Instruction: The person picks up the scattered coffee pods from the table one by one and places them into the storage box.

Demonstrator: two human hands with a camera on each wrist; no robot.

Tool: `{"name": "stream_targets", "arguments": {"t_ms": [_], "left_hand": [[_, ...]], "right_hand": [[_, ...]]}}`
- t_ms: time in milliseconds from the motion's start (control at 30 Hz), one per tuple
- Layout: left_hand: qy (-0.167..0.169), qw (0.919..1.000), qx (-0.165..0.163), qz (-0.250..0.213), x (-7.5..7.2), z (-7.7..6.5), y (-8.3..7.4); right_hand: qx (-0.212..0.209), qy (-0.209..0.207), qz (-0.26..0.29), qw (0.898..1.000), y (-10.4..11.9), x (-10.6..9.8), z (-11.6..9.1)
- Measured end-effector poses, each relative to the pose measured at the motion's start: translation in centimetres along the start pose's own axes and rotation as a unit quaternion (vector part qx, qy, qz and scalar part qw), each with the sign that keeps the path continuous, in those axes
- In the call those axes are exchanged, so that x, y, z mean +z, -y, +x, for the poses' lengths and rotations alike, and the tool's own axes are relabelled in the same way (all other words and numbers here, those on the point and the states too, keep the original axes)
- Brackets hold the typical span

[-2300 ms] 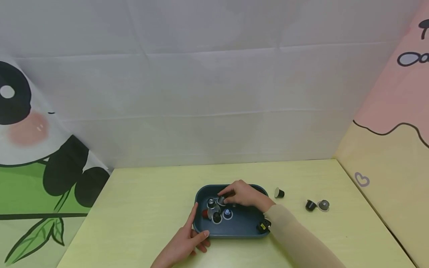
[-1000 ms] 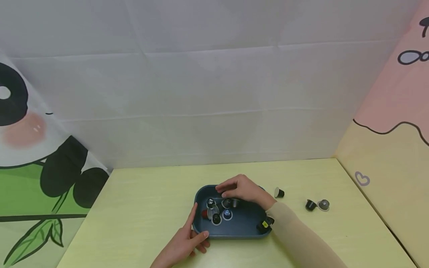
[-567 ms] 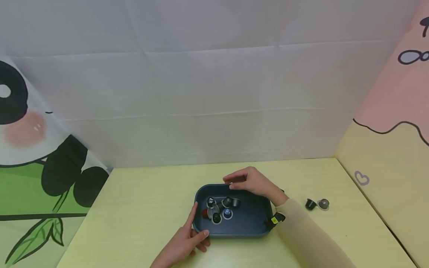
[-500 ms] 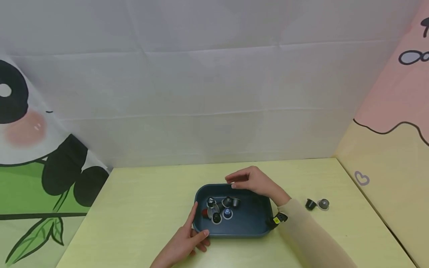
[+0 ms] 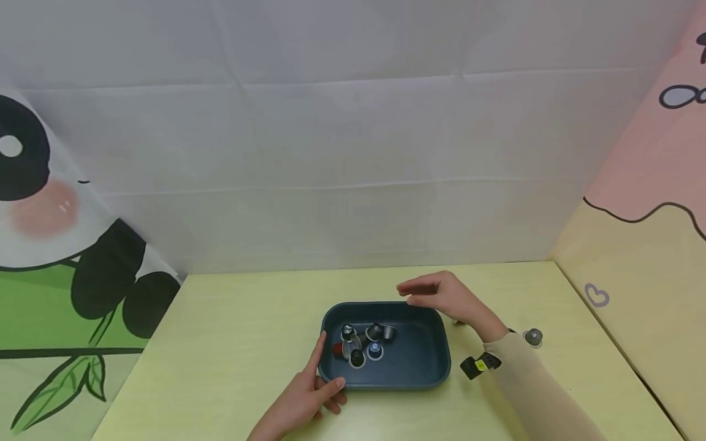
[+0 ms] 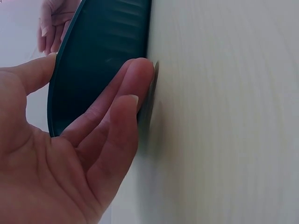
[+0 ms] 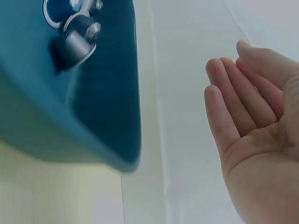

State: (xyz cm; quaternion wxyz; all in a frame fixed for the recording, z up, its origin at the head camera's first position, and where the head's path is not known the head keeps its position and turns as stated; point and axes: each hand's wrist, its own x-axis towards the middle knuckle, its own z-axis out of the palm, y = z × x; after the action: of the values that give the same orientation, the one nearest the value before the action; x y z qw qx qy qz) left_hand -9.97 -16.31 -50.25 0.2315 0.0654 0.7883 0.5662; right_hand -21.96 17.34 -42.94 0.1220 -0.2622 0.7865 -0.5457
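Note:
A dark blue tray (image 5: 416, 361) lies on the table. My left hand (image 5: 302, 398) grips its near left corner, thumb at the near rim and a finger along the left side; in the left wrist view several fingers (image 6: 126, 126) curl against the outer wall. Several coffee capsules cluster in the tray's left half, among them a silver one (image 5: 388, 333), a blue one (image 5: 375, 351), a black one (image 5: 357, 358) and a red one (image 5: 337, 350). My right hand (image 5: 444, 295), fingers loosely extended and palm bare, hovers by the back right rim.
To the right of the tray a grey capsule (image 5: 532, 336) sits on the yellowish table (image 5: 237, 331). Another capsule (image 5: 458, 323) is mostly covered by my right wrist. A white cloth wall (image 5: 342, 226) stands behind, with printed panels at both sides.
My right hand has let go of a capsule among the others in the tray, risen over the back rim and moved right. The left hand and tray have stayed put.

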Motion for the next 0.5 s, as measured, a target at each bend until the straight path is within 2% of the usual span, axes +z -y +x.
{"name": "stream_targets", "arguments": {"t_ms": [500], "left_hand": [[0.0,1.0,0.001,0.001,-0.1,0.0,0.3]], "right_hand": [[0.037,-0.045,-0.03,0.998,-1.4,-3.2,-3.7]]}}
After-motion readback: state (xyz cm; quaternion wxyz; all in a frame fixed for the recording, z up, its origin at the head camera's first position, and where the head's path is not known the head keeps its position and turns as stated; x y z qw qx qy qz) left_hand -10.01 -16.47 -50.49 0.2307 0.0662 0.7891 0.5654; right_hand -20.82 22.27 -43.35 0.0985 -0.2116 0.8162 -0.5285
